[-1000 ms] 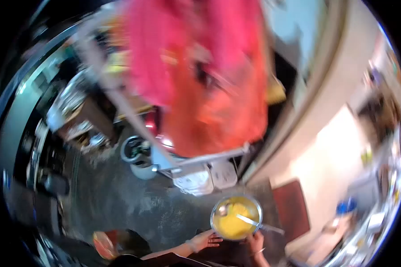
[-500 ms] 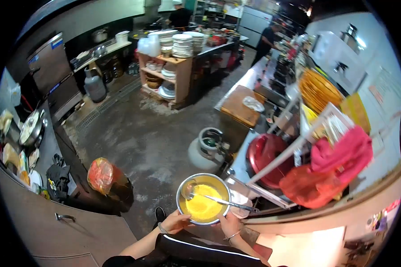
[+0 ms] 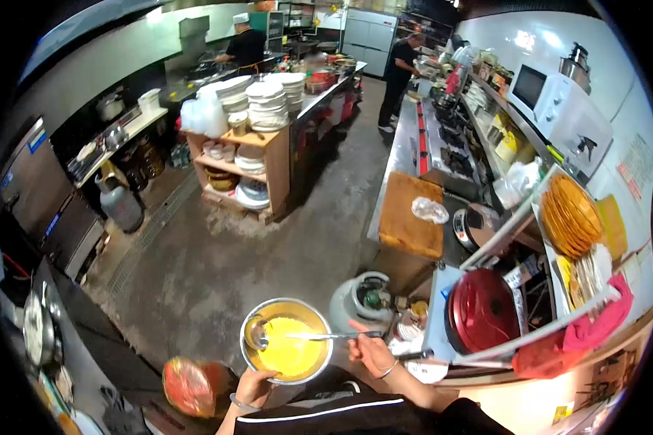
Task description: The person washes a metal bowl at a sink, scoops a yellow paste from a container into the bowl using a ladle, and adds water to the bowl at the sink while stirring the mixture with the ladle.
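Head view: a metal bowl (image 3: 289,309) with yellow contents (image 3: 294,355) is held above the floor (image 3: 218,272), in front of the person's body. Its near rim is grasped by the left grip (image 3: 255,388); the thumb is laid over the edge, and the remaining fingers are hidden beneath. A ladle (image 3: 319,336) is found in the bowl, its cup placed toward the left inner wall and its handle laid across the contents and over the right rim. The outer part of the handle is held by the right grip (image 3: 371,353), which is noted just beside the bowl. Beyond the bowl, to the right, a gas cylinder (image 3: 343,308) is stood on the floor. Farther off, a wooden board (image 3: 403,228) is observed, with a plastic-wrapped item (image 3: 429,210) rested on it.
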Motion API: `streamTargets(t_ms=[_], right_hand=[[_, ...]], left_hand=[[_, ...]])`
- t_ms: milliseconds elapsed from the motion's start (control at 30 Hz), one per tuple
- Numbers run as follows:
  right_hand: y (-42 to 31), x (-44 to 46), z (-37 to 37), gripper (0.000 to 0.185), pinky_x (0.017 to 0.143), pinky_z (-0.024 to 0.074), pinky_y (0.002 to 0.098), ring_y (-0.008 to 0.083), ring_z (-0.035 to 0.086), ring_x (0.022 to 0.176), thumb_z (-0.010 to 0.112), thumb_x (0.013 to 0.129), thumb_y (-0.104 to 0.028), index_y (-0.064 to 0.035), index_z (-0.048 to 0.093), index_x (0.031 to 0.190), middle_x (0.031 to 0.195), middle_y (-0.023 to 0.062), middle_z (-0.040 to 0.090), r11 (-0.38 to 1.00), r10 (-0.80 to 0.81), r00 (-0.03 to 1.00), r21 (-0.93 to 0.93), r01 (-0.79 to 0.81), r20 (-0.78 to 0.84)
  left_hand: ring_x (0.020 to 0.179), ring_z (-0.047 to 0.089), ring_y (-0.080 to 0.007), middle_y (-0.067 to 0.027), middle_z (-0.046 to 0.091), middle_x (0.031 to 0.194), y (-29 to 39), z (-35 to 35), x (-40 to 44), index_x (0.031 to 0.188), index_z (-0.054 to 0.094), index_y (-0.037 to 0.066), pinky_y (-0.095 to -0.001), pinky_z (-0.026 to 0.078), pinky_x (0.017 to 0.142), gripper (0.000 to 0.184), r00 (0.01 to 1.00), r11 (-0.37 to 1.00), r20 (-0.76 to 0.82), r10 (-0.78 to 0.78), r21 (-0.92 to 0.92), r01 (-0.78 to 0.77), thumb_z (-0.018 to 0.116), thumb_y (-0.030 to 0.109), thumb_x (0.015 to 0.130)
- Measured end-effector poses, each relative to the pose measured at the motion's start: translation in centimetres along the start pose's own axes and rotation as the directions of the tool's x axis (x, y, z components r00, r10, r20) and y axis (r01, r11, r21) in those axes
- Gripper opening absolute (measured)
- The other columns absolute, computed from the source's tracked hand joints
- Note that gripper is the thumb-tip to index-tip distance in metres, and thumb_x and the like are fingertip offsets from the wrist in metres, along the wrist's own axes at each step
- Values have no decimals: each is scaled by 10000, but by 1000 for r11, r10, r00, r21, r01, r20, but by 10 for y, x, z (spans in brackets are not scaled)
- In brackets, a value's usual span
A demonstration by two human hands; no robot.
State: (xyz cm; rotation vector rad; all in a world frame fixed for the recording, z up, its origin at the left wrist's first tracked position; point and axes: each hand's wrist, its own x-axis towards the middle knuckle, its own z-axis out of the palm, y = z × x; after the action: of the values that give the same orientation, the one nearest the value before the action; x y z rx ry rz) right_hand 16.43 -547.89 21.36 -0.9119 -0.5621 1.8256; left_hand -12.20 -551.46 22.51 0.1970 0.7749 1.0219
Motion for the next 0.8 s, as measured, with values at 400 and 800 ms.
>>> streamTargets(t_ms=[400, 800], right_hand=[[-165, 319, 40, 319, 592, 462, 229, 108, 548, 624, 386, 941, -155, 61, 509, 1140, 789, 104, 604, 939, -20, 961, -326, 113, 276], [-370, 636, 6, 363, 665, 516, 291, 208, 614, 763, 665, 738, -71, -67, 592, 1094, 906, 88, 587, -304, -56, 557, -545, 781, 829]], left_hand=[[790, 611, -217, -128, 602, 942, 194, 61, 295, 977, 554, -32, -283, 524, 673, 226, 992, 999, -122, 24, -24, -27, 548, -40, 751], [703, 636, -184, -136, 627, 833, 355, 177, 672, 956, 560, -43, -225, 541, 609, 222, 992, 990, -118, -44, 130, 59, 600, 31, 751]])
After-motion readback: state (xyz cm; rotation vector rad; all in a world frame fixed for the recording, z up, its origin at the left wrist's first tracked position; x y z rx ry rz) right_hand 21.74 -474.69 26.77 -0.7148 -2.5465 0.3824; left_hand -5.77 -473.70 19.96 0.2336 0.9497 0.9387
